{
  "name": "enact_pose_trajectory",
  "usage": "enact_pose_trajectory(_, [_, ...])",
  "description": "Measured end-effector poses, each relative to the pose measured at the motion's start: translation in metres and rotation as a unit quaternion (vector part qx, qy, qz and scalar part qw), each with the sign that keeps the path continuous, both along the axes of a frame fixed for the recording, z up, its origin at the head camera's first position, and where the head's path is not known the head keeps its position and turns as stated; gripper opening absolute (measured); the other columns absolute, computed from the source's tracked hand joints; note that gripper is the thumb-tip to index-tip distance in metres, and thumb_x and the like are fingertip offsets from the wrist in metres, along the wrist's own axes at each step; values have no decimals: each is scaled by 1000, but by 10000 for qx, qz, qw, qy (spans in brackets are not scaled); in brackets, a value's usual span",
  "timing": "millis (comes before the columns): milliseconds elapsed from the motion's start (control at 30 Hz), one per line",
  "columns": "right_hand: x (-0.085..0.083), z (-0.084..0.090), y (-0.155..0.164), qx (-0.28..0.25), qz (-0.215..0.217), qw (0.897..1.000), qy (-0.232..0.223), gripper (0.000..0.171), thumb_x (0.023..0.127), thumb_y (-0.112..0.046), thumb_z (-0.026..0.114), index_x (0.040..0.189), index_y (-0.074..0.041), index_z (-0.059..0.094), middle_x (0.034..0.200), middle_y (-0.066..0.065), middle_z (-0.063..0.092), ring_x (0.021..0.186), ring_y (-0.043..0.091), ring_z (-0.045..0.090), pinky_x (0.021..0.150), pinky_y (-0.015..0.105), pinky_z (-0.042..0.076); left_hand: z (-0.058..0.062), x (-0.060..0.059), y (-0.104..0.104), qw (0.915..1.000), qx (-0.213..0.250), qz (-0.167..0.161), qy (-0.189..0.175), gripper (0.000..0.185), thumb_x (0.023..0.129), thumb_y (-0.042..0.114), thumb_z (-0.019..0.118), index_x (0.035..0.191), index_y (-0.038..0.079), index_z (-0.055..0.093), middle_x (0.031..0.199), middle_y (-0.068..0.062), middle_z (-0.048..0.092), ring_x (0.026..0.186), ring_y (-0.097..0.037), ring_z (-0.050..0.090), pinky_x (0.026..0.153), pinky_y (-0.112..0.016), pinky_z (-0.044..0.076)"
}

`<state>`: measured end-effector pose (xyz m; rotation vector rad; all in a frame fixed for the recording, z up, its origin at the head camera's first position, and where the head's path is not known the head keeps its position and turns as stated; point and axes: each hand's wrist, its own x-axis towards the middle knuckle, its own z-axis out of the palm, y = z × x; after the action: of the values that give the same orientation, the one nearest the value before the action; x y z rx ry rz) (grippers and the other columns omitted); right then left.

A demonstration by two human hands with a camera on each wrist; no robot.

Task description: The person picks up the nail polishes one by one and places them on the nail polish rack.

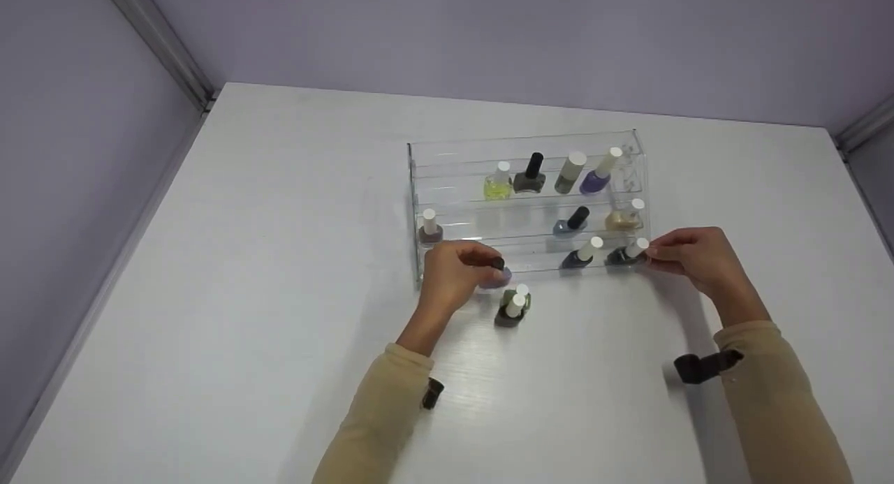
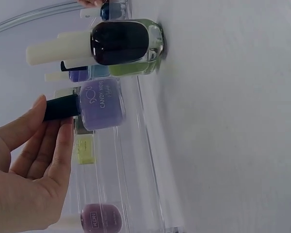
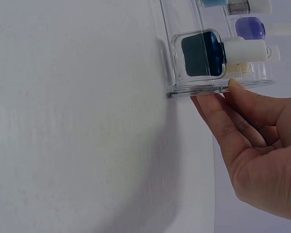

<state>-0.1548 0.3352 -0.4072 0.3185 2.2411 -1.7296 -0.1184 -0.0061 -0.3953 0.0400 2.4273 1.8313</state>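
Observation:
My left hand [image 1: 454, 271] pinches the black cap of a lilac nail polish bottle [image 2: 102, 104] at the front step of a clear tiered display rack [image 1: 489, 250]. Just in front of the rack, a dark nail polish bottle [image 1: 509, 315] with a white cap stands close before a green one [image 1: 525, 299], partly hiding it. At the rack's right end, my right hand [image 1: 702, 260] holds the side panel, its thumb tip overlapping the panel's edge in the right wrist view. Right inside that panel stands a dark teal bottle [image 3: 201, 54] with a white cap.
Other bottles stand on the rack's steps: yellow [image 1: 497, 188], purple [image 1: 596, 181], pale blue [image 1: 567, 227], gold [image 1: 620, 221], mauve [image 2: 102, 218] and a dark one [image 1: 576, 260] on the front step. The white table [image 1: 230, 260] meets lilac walls [image 1: 419, 44] behind and at the sides.

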Motion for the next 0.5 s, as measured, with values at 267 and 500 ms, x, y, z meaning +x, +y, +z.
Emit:
enact_pose_trajectory(267, [-1,0,0,-79,-33,9999,-67,14,81,5,65,76,-8,69,78,0,64,73,11,65,72,25,53,6,0,-8,9997,228,7,0,17,69,-3,76,84,0,71,82,-7,69,77,-16,64,69,-23,52])
enact_pose_trajectory(500, [-1,-1,1,-51,-17,10000,-56,13,81,4,65,77,-8,69,79,1,65,73,11,65,72,25,53,10,1,-14,9995,310,79,-1,17,70,-4,74,86,0,71,85,-8,68,80,-18,64,71,-24,52])
